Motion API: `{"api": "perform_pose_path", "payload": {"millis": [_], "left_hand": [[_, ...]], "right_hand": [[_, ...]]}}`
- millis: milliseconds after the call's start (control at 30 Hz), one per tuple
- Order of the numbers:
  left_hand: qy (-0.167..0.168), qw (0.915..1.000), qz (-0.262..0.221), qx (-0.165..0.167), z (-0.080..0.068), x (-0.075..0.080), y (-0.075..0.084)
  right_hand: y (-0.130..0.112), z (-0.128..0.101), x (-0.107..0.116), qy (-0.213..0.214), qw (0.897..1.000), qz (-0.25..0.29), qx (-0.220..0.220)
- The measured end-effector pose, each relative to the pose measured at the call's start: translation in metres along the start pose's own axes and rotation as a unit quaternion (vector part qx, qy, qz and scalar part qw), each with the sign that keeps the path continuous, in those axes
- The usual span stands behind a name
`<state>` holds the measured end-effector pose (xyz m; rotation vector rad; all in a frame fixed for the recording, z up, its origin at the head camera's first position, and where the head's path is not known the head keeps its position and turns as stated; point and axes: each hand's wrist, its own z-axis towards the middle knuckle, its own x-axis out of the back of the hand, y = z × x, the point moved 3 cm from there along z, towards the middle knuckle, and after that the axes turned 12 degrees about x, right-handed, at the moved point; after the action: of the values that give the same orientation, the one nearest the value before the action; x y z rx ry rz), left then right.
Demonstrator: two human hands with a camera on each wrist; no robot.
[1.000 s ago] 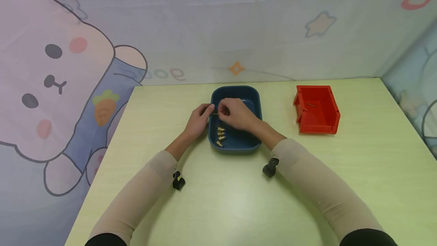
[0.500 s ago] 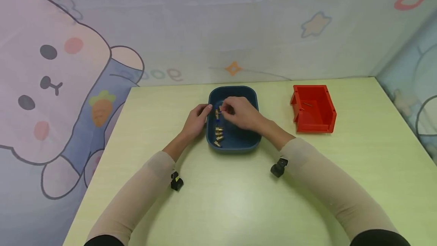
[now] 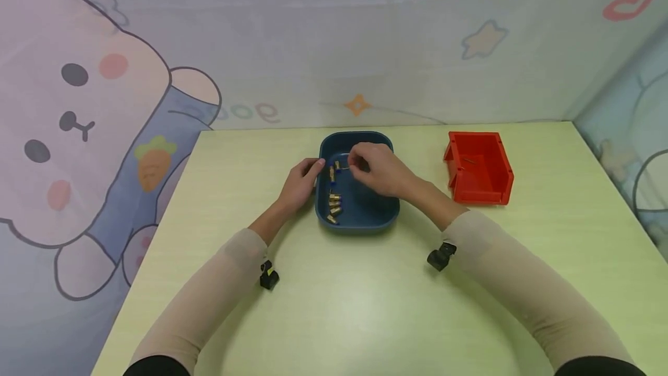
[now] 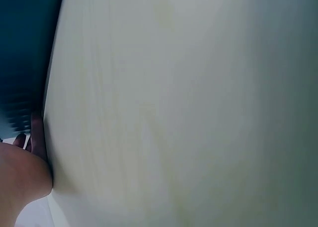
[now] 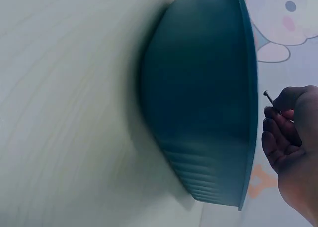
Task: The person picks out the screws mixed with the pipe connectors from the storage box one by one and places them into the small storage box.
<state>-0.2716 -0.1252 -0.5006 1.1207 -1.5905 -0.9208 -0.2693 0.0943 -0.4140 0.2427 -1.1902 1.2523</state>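
1. Pin (image 5: 269, 98): a thin metal pin with a small head, pinched between the thumb and curled fingers of the right hand (image 3: 377, 168). It is held above the far part of the tray (image 3: 365, 219), its head pointing toward the left side. In the head view it shows only as a faint line by the fingertips.
2. Right hand: its fingers are curled round the pin, over the tray and not touching its floor. The right wrist view shows the fingertips (image 5: 272, 127) just beyond the tray rim (image 5: 251, 88).
3. Left hand (image 3: 301, 183): it rests against the left outer wall of the tray, with the fingers bent over the rim. In the left wrist view (image 4: 20, 172) only the heel of the hand and a fingertip show beside the tray wall (image 4: 25, 63); whether it truly grips the rim cannot be told.
4. Tray: dark blue, with rounded corners, standing on the counter (image 3: 355, 306) near its middle and toward the far edge.
5. Brass parts (image 3: 334, 205): several small brass pieces lie in a loose row along the left side of the tray floor. One near the top of the row has a blue bit (image 3: 331, 174) on it.
6. Bin (image 3: 482, 167): red, open-topped, standing on the counter to the right of the tray and well apart from it. A thin pin (image 3: 469, 160) lies inside.
7. Both arms wear beige sleeves, each with a small black camera at the wrist.
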Motion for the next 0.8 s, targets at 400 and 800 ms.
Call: {"api": "perform_pose_path", "payload": {"millis": [400, 800], "left_hand": [[-0.004, 1.0, -0.001, -0.004, -0.002, 0.0, 0.003], [-0.001, 1.0, 0.003, -0.003, -0.001, 0.0, 0.001]], "right_hand": [[-0.003, -0.003, 0.015, 0.002, 1.0, 0.0, 0.009], [-0.007, -0.012, 0.036, -0.002, 1.0, -0.004, -0.017]]}}
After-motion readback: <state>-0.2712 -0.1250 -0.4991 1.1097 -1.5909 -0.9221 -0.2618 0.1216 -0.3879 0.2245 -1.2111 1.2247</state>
